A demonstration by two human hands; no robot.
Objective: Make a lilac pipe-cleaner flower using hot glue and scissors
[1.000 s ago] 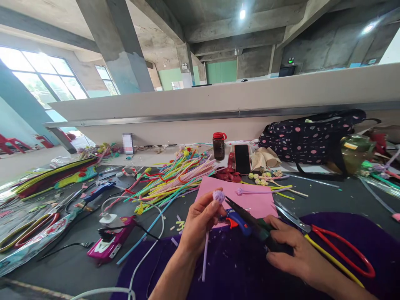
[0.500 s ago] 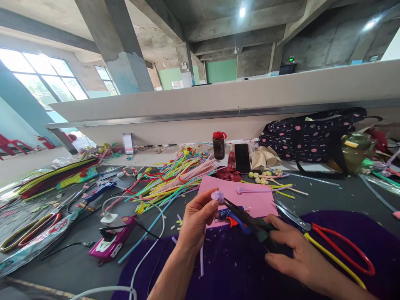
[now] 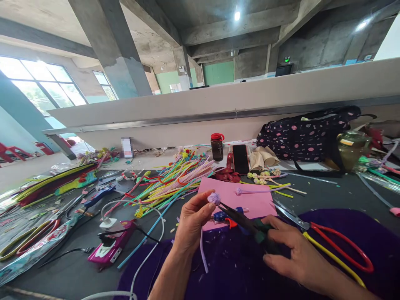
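Between the thumb and fingers of my left hand (image 3: 191, 221) is a small lilac flower bud (image 3: 214, 198), its thin stem hanging below the hand. My right hand (image 3: 292, 252) is wrapped round the dark handles of a pair of long-nose pliers (image 3: 240, 220). The plier tips point at the right side of the bud; whether they touch it I cannot tell. Behind them a blue glue gun (image 3: 220, 216) with an orange-red trigger lies over the edge of a pink sheet (image 3: 259, 204). Another lilac bud on a stem (image 3: 250, 191) rests on that sheet.
Scissors with red and yellow handles (image 3: 340, 246) lie by my right hand. Bundled coloured stems (image 3: 178, 179), a pink power strip (image 3: 109, 248) with cables and a second pair of scissors (image 3: 37, 237) are leftward. A red-lidded bottle (image 3: 217, 148), phone (image 3: 240, 159) and patterned bag (image 3: 300, 139) stand behind.
The bud and my left hand have shifted slightly left, and a small gap shows between the plier tips and the bud. The camera view has moved a little.
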